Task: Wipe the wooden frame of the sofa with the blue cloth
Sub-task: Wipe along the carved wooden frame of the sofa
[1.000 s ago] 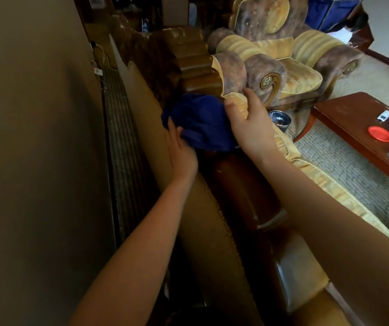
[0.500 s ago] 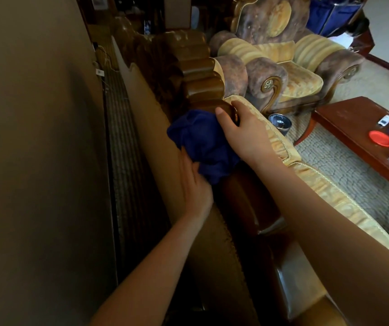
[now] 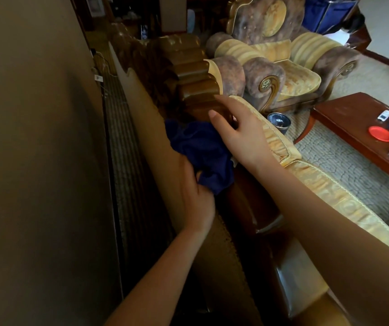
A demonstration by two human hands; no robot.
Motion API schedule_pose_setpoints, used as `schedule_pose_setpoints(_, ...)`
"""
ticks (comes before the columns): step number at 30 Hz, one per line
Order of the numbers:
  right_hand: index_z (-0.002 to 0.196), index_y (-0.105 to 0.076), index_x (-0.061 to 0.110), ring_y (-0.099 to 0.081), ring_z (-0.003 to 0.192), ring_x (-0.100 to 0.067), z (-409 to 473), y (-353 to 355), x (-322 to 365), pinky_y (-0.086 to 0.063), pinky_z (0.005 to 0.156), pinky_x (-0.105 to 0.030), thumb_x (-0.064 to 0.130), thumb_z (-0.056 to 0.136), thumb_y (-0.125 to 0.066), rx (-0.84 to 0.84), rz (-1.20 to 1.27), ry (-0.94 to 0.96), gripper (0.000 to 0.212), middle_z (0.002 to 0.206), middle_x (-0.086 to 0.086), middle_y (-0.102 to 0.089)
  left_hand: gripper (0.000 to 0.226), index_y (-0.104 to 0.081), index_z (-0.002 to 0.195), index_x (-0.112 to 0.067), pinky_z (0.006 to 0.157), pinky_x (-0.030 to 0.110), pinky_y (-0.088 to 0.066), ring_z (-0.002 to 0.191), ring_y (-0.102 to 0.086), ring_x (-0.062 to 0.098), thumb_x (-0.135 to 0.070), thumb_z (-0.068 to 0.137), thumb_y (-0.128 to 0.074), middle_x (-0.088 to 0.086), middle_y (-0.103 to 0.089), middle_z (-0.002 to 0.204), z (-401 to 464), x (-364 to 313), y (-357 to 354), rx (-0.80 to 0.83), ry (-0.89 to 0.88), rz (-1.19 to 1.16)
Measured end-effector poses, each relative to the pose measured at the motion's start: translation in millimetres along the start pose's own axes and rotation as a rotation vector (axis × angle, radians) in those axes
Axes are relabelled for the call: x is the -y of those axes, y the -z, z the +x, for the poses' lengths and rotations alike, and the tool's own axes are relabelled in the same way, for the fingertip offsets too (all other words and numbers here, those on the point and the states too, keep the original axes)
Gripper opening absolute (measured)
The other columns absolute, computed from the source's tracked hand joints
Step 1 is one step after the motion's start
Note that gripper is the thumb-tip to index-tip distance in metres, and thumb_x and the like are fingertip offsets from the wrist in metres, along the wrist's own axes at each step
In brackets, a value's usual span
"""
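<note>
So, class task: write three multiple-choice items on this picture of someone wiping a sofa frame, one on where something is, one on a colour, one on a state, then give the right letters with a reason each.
1. Where does the blue cloth lie?
A. on the coffee table
B. on the sofa's wooden frame, between the two hands
C. on the carpet

2. What colour is the round disc on the coffee table?
A. red
B. green
C. white

3. What is the left hand doing?
A. hanging idle
B. pressing flat on the wall
C. gripping the cloth

Answers:
1 B, the cloth is bunched on top of the frame, with the right hand at its far side.
2 A, the disc is bright red against the brown tabletop.
3 C, its fingers curl into the cloth's near edge.
</note>
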State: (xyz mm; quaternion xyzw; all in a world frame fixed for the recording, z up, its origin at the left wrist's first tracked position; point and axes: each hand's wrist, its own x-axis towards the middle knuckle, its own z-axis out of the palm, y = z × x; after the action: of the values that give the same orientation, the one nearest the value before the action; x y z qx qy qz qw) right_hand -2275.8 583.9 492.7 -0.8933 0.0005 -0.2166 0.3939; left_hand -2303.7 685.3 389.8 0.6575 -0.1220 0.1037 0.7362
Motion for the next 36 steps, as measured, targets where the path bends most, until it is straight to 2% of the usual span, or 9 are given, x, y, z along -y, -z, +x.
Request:
schedule_pose_setpoints(3, 0.127, -0.058, 0.016, -0.042, 0.131, -0.016, -8, -2, 1, -0.033, 0.11, -0.038, 0.028, 0.093, -0.047, 0.006, -0.037, 0.253, 0.038, 0.138, -0.005, -0.05, 0.053, -0.029, 0.146, -0.011, 0.112, 0.054, -0.027, 0.14, -0.03, 0.028, -0.011, 0.094, -0.04, 0.014, -0.033, 0.151, 28, -10, 6, 0.07, -0.234, 0.224)
schedule_pose_setpoints(5, 0.129, -0.056, 0.013, -0.047, 0.126, -0.014, -11, -3, 3, -0.035, 0.109, -0.036, 0.021, 0.095, -0.046, -0.033, 0.042, 0.213, 0.036, 0.134, -0.005, -0.054, 0.054, -0.029, 0.144, -0.006, 0.111, 0.054, -0.029, 0.139, -0.031, 0.032, -0.011, 0.091, -0.039, 0.02, -0.033, 0.148, 54, -25, 4, 0.103, -0.4, 0.388)
schedule_pose_setpoints(10, 0.142, -0.039, 0.014, -0.041, 0.127, -0.004, -13, 10, -1, -0.033, 0.111, -0.031, 0.017, 0.094, -0.05, -0.188, 0.154, -0.015, 0.05, 0.138, 0.006, -0.046, 0.046, -0.043, 0.122, -0.004, 0.113, 0.042, -0.032, 0.133, -0.039, 0.014, 0.008, 0.078, -0.043, 0.005, -0.046, 0.131, 85, -72, -12, 0.183, -0.228, 0.088)
schedule_pose_setpoints(13, 0.145, -0.033, 0.017, -0.031, 0.138, -0.016, -8, 5, 1, -0.022, 0.115, -0.03, 0.032, 0.092, -0.054, -0.099, 0.016, -0.064, 0.059, 0.15, -0.006, -0.034, 0.031, -0.053, 0.11, -0.01, 0.109, 0.038, -0.039, 0.122, -0.052, 0.013, 0.001, 0.084, -0.042, 0.001, -0.058, 0.12, 112, -94, -4, 0.279, -0.12, -0.112)
schedule_pose_setpoints(17, 0.147, -0.027, 0.016, -0.027, 0.138, -0.029, 4, -10, 13, -0.025, 0.114, -0.041, 0.064, 0.085, -0.047, 0.054, -0.351, -0.216, 0.081, 0.152, -0.013, -0.026, 0.026, -0.057, 0.104, -0.014, 0.097, 0.029, -0.046, 0.103, -0.057, 0.008, -0.007, 0.086, -0.04, 0.002, -0.06, 0.109, 171, -108, 14, 0.102, -0.371, 0.338)
schedule_pose_setpoints(22, 0.126, -0.043, 0.006, -0.046, 0.118, -0.034, 49, -29, 27, -0.041, 0.095, -0.043, 0.051, 0.087, -0.054, 0.035, -0.468, -0.276, 0.06, 0.124, -0.016, -0.049, 0.033, -0.065, 0.103, -0.012, 0.105, 0.041, -0.033, 0.105, -0.054, 0.019, -0.026, 0.09, -0.038, 0.007, -0.063, 0.109, 258, -110, 27, 0.123, -0.631, 0.892)
schedule_pose_setpoints(25, 0.116, -0.044, 0.005, -0.051, 0.11, -0.037, 87, -24, 25, -0.041, 0.08, -0.038, 0.035, 0.087, -0.059, 0.025, -0.334, -0.478, 0.045, 0.117, -0.018, -0.054, 0.034, -0.066, 0.101, -0.015, 0.11, 0.043, -0.021, 0.109, -0.054, 0.024, -0.031, 0.093, -0.037, 0.005, -0.064, 0.109, 291, -111, 9, 0.262, -0.742, 1.069)
schedule_pose_setpoints(30, 0.13, -0.038, 0.006, -0.049, 0.105, -0.024, 110, -5, 17, -0.03, 0.076, -0.026, 0.032, 0.089, -0.057, 0.114, -0.126, -0.785, 0.052, 0.127, -0.012, -0.051, 0.041, -0.071, 0.091, -0.014, 0.106, 0.045, -0.025, 0.097, -0.056, 0.032, -0.039, 0.093, -0.039, 0.009, -0.068, 0.094, 325, -104, -25, 0.63, -0.845, 1.164)
schedule_pose_setpoints(36, 0.114, -0.044, 0.01, -0.055, 0.104, -0.032, 89, -37, 44, -0.035, 0.072, -0.031, 0.045, 0.087, -0.054, -0.084, -0.511, -0.752, 0.046, 0.114, -0.012, -0.057, 0.047, -0.067, 0.067, -0.013, 0.071, 0.031, -0.031, 0.07, -0.049, 0.022, -0.041, 0.095, -0.042, 0.002, -0.055, 0.065, 336, -90, -40, 0.938, -0.833, 1.142)
